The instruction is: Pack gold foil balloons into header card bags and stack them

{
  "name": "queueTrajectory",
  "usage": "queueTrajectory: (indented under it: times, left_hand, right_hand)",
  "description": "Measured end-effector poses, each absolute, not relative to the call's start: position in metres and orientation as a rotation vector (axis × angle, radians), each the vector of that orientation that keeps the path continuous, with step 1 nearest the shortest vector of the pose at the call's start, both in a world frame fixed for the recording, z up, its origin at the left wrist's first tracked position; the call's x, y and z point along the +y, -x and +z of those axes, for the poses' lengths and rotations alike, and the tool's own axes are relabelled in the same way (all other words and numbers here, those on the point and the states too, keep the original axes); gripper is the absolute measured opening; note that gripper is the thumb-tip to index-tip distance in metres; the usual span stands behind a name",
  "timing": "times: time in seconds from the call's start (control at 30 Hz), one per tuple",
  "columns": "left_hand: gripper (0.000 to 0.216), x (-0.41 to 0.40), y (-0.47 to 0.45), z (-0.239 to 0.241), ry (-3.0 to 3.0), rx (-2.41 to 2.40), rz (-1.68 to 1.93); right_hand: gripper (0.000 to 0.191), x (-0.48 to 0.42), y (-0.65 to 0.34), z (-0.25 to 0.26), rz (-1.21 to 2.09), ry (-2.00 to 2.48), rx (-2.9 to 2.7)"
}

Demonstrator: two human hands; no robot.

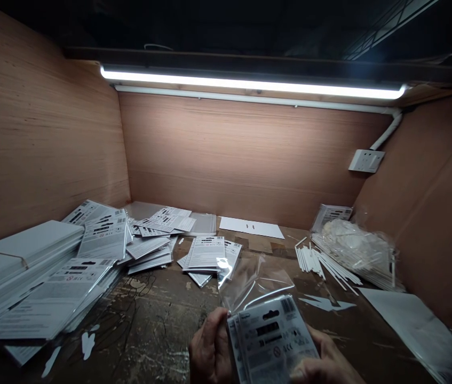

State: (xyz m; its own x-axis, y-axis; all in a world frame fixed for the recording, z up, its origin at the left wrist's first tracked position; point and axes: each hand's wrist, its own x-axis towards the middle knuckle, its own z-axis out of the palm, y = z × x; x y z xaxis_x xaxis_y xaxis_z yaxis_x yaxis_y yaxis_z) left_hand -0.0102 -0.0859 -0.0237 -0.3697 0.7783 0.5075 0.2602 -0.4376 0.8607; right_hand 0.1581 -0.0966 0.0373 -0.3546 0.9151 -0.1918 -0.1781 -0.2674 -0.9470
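Near the bottom edge of the head view, I hold a small stack of printed packaging cards (pixel 276 336) with hang-hole cut-outs and barcodes. A clear plastic bag (pixel 260 280) surrounds or lies against the stack, its loose end standing out beyond the cards' far edge. How far the cards sit inside it I cannot tell. My left hand (pixel 211 345) grips the left edge, fingers partly hidden beneath. My right hand (pixel 325 358) is closed on the right side, its thumb on the top card. Just beyond lies a small pile of similar cards (pixel 205 253).
Large stacks of cards (pixel 57 298) and rubber-banded white sheets (pixel 29 245) fill the left. White sticks (pixel 309 261), a plastic-wrapped bundle (pixel 359 242) and a pale sheet (pixel 413 328) lie right. Wooden walls enclose the worn table (pixel 157 320); a tube light (pixel 250 84) hangs above.
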Motion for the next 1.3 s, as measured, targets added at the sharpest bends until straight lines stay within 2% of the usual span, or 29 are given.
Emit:
queueTrajectory:
  times: [0.2, 0.4, 0.6, 0.73, 0.83, 1.0, 1.1, 1.2, 1.3]
  left_hand:
    - [0.020, -0.084, 0.014, -0.027, -1.759, 1.261, 1.960]
    - [0.022, -0.080, 0.017, -0.049, -2.192, 1.593, 1.996]
    - [0.017, -0.071, 0.016, -0.035, -2.424, 1.522, 1.755]
    - [0.017, -0.066, 0.015, -0.029, -2.442, 1.501, 1.766]
    - [0.019, -0.067, 0.015, -0.034, -2.366, 1.500, 1.794]
    - [0.015, -0.073, 0.013, -0.033, -2.119, 1.386, 1.740]
    - [0.005, -0.068, 0.017, -0.022, -1.669, 1.445, 1.616]
    - [0.021, -0.053, 0.026, -0.009, -1.252, 1.390, 1.489]
    - [0.019, -0.035, 0.028, -0.003, -0.978, 1.195, 1.292]
  right_hand:
    - [0.040, -0.091, -0.158, 0.032, 1.783, 0.971, -1.105]
    - [0.038, -0.096, -0.156, 0.033, 1.713, 1.064, -1.083]
    - [0.040, -0.092, -0.165, 0.022, 1.739, 1.062, -1.138]
    - [0.040, -0.090, -0.167, 0.015, 1.789, 1.042, -1.068]
    - [0.042, -0.090, -0.169, 0.009, 1.800, 1.061, -1.005]
    - [0.033, -0.089, -0.175, 0.003, 1.670, 1.243, -0.932]
    - [0.036, -0.088, -0.176, 0.006, 1.649, 1.226, -0.952]
    - [0.033, -0.085, -0.177, 0.004, 1.693, 1.218, -0.924]
    - [0.033, -0.085, -0.182, 0.000, 1.772, 1.132, -0.921]
